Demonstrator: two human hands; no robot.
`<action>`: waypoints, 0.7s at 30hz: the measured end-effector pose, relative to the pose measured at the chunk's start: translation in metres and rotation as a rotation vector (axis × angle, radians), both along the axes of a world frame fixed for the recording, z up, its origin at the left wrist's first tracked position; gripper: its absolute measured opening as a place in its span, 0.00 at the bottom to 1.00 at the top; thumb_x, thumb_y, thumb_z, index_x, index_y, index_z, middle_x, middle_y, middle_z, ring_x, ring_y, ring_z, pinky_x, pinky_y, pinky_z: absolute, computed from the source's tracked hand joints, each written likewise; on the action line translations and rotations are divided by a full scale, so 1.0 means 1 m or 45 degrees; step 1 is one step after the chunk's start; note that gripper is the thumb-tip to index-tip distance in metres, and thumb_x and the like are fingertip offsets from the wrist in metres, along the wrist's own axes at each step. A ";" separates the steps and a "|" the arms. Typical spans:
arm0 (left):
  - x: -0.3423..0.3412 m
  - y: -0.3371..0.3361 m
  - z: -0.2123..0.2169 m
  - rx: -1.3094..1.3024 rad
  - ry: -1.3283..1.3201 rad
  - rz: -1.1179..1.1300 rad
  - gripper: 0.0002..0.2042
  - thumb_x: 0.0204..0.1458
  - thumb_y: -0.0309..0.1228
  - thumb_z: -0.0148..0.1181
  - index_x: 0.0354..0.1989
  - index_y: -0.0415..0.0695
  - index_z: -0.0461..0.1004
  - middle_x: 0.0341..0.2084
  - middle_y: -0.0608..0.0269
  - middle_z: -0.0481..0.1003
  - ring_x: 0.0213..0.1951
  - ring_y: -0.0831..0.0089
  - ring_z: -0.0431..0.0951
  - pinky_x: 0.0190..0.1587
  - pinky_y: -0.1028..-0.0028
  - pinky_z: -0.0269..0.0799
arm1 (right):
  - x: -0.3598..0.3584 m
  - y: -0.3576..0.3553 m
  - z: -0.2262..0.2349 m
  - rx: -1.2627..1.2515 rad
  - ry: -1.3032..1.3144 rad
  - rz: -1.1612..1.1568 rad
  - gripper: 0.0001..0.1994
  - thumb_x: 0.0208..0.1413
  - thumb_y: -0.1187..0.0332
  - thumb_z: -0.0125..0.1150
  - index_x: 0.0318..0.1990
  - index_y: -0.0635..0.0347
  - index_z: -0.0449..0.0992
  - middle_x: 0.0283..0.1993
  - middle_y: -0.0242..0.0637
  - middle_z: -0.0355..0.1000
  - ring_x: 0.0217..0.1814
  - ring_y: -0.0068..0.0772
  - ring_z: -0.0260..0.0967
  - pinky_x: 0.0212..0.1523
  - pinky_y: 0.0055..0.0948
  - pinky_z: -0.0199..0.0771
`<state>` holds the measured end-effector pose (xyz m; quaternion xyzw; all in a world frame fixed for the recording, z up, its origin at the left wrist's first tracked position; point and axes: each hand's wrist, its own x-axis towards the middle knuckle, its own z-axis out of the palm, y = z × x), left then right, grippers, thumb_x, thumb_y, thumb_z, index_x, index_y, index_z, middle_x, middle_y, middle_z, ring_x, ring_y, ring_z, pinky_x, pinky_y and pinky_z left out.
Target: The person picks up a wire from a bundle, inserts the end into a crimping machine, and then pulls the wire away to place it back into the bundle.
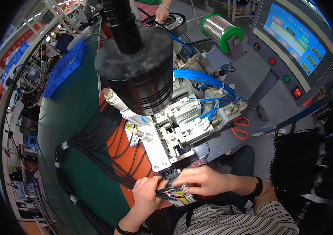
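Note:
At the front of a metal bench machine [182,121], my left hand [146,192] is closed round a bundle of black cables [161,193]. Short coloured wire ends [180,196] fan out from the bundle, close to my body. My right hand [203,181] reaches in from the right just above those ends. Its fingers are bent toward the machine's dark front part [171,173], and what they pinch is too small to make out. More black cables [96,125] trail over an orange mat [121,156] to the left.
A black suction hood [135,66] hangs over the machine. Red-handled scissors [240,128] lie to its right. Behind stand a wire spool [219,30] and a touch screen [295,37]. Black cables [297,160] hang at the right. A blue tray [65,70] and a co-worker's hand [161,13] are farther off.

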<state>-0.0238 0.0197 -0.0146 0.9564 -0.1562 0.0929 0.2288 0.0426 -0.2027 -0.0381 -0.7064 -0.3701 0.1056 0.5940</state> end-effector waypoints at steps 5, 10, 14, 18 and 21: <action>0.007 -0.006 0.006 -0.366 0.027 -0.244 0.11 0.46 0.25 0.69 0.36 0.41 0.74 0.18 0.62 0.71 0.21 0.64 0.73 0.26 0.68 0.68 | -0.002 0.005 -0.007 0.286 0.461 0.165 0.18 0.56 0.76 0.62 0.54 0.64 0.72 0.34 0.32 0.74 0.30 0.17 0.70 0.31 0.20 0.70; 0.008 -0.015 -0.001 -0.392 -0.100 -0.100 0.10 0.44 0.23 0.69 0.34 0.41 0.74 0.17 0.61 0.72 0.16 0.65 0.72 0.20 0.70 0.65 | -0.010 0.010 -0.016 0.537 1.217 0.197 0.19 0.59 0.80 0.58 0.58 0.68 0.68 0.39 0.32 0.72 0.36 0.11 0.69 0.31 0.16 0.68; 0.007 -0.016 -0.004 -0.432 -0.072 -0.066 0.09 0.45 0.21 0.68 0.33 0.40 0.74 0.19 0.60 0.73 0.16 0.67 0.73 0.20 0.71 0.67 | -0.015 0.014 -0.014 0.362 0.586 -0.030 0.18 0.59 0.80 0.57 0.58 0.68 0.69 0.40 0.34 0.72 0.36 0.14 0.70 0.32 0.16 0.69; 0.010 -0.016 -0.003 -0.562 0.075 -0.012 0.10 0.44 0.22 0.69 0.34 0.39 0.75 0.21 0.59 0.75 0.20 0.66 0.75 0.22 0.71 0.69 | -0.004 0.011 -0.008 0.550 1.189 0.152 0.15 0.62 0.78 0.54 0.56 0.69 0.70 0.38 0.33 0.72 0.33 0.14 0.71 0.31 0.16 0.69; 0.015 -0.016 -0.003 -0.496 0.091 -0.110 0.13 0.42 0.23 0.70 0.38 0.38 0.76 0.23 0.57 0.76 0.22 0.64 0.77 0.24 0.71 0.70 | -0.012 0.018 -0.024 0.492 0.851 0.044 0.14 0.63 0.76 0.54 0.55 0.67 0.71 0.37 0.31 0.72 0.32 0.13 0.69 0.30 0.14 0.68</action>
